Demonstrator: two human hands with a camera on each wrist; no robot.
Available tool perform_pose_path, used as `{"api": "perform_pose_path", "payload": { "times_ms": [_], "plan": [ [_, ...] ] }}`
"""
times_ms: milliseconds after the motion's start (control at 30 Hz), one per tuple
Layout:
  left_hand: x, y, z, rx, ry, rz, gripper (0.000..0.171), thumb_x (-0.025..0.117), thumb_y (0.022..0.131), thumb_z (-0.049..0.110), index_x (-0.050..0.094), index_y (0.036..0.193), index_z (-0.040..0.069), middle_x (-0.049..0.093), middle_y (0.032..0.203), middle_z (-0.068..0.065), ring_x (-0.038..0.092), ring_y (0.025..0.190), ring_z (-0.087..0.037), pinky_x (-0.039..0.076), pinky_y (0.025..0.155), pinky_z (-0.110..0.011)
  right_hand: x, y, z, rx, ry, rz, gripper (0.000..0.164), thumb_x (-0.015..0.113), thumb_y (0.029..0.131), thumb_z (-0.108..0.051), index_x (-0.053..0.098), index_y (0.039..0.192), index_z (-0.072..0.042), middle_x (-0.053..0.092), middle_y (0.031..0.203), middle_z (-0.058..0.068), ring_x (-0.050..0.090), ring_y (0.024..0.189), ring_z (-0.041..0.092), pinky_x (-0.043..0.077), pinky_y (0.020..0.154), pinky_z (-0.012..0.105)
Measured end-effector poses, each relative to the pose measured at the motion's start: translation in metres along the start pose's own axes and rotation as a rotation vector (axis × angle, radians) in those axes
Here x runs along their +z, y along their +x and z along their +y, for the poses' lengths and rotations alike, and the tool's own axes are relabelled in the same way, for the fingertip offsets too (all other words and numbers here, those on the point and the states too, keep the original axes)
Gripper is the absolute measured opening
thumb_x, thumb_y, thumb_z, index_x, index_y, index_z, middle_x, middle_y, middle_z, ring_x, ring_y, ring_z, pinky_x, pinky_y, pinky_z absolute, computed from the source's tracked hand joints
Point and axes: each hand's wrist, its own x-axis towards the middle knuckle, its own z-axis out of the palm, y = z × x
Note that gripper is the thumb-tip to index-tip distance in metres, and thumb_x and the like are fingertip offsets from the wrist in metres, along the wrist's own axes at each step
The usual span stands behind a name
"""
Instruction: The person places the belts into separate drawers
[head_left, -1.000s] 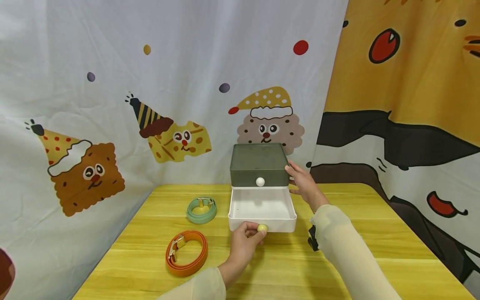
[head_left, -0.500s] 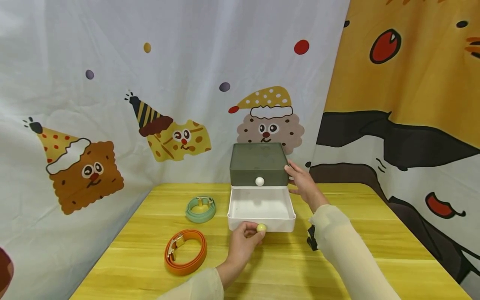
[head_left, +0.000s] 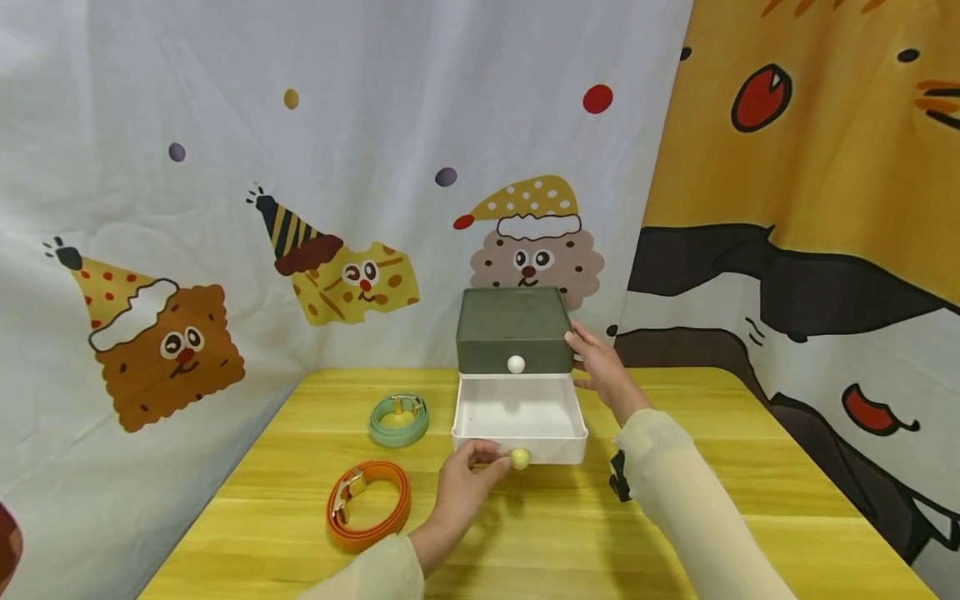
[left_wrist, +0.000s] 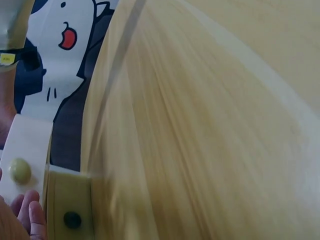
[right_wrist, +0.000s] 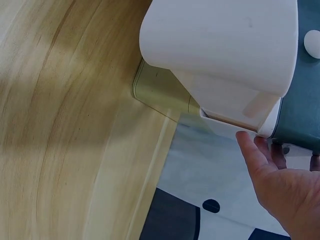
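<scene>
A stacked plastic box with a dark green upper tier [head_left: 513, 315] stands at the far edge of the wooden counter [head_left: 750, 475], about midway between its far corners. Its white, shallow, open-topped drawer [head_left: 547, 452] points away from that edge toward the person, and the box's long axis follows the same line. The left hand [head_left: 459, 487] has let go of the round pale yellow knob [head_left: 520, 459] it pinched earlier; its fingers are parted, just beside the knob, holding nothing. The drawer looks as far out as before. The right hand [head_left: 606, 371] keeps its place, fingers spread against the box's right side. A smooth white knob [head_left: 516, 364] marks the upper front; below the drawer, the left wrist view shows a yellowish tier [left_wrist: 56, 200]. Toward the counter's left edge lie a coiled mint-green belt [head_left: 382, 435] and a coiled orange belt [head_left: 367, 538], both gold-buckled.
</scene>
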Motion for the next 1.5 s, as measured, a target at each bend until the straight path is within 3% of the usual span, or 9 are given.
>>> {"api": "perform_pose_path", "payload": {
  "times_ms": [367, 633, 800, 1100, 1500],
  "plan": [
    [-0.027, 0.004, 0.013, 0.064, 0.013, 0.021, 0.026, 0.076, 0.087, 0.01, 0.064, 0.105, -0.004, 0.07, 0.096, -0.013, 0.065, 0.085, -0.017, 0.053, 0.073, -0.023, 0.0, 0.0, -0.002, -0.004, -0.018, 0.003, 0.063, 0.045, 0.104, -0.048, 0.016, 0.159, -0.037, 0.018, 0.164, 0.008, 0.027, 0.144, 0.041, 0.028, 0.11, 0.062],
    [-0.048, 0.01, 0.022, -0.003, 0.004, 0.064, 0.032, 0.075, 0.089, 0.012, 0.061, 0.111, -0.006, 0.07, 0.095, -0.01, 0.062, 0.082, -0.014, 0.051, 0.068, -0.025, 0.0, -0.001, 0.002, 0.012, -0.012, -0.004, 0.064, 0.046, 0.104, -0.048, 0.016, 0.159, -0.037, 0.018, 0.164, 0.009, 0.027, 0.144, 0.042, 0.028, 0.11, 0.062],
    [-0.061, 0.015, 0.027, -0.009, 0.001, 0.084, 0.029, 0.072, 0.091, 0.012, 0.061, 0.113, -0.003, 0.068, 0.099, -0.01, 0.06, 0.084, -0.014, 0.05, 0.068, -0.027, 0.0, 0.001, 0.002, 0.009, -0.005, -0.013, 0.064, 0.046, 0.103, -0.048, 0.016, 0.159, -0.037, 0.018, 0.164, 0.008, 0.026, 0.144, 0.041, 0.028, 0.11, 0.063],
    [-0.083, 0.021, 0.033, -0.037, 0.052, 0.06, 0.034, 0.072, 0.093, 0.016, 0.06, 0.121, 0.002, 0.066, 0.109, -0.01, 0.063, 0.092, -0.017, 0.052, 0.076, -0.034, -0.002, 0.001, 0.003, 0.004, -0.018, -0.012, 0.063, 0.045, 0.104, -0.048, 0.015, 0.159, -0.038, 0.017, 0.164, 0.007, 0.027, 0.144, 0.041, 0.027, 0.11, 0.063],
    [-0.131, 0.027, 0.028, -0.063, 0.135, 0.007, 0.043, 0.072, 0.094, 0.021, 0.057, 0.13, 0.005, 0.063, 0.121, -0.013, 0.063, 0.102, -0.018, 0.053, 0.082, -0.033, 0.0, 0.0, 0.001, 0.005, -0.011, 0.008, 0.063, 0.046, 0.103, -0.049, 0.017, 0.158, -0.038, 0.02, 0.163, 0.006, 0.028, 0.144, 0.039, 0.028, 0.11, 0.062]
  ]
}}
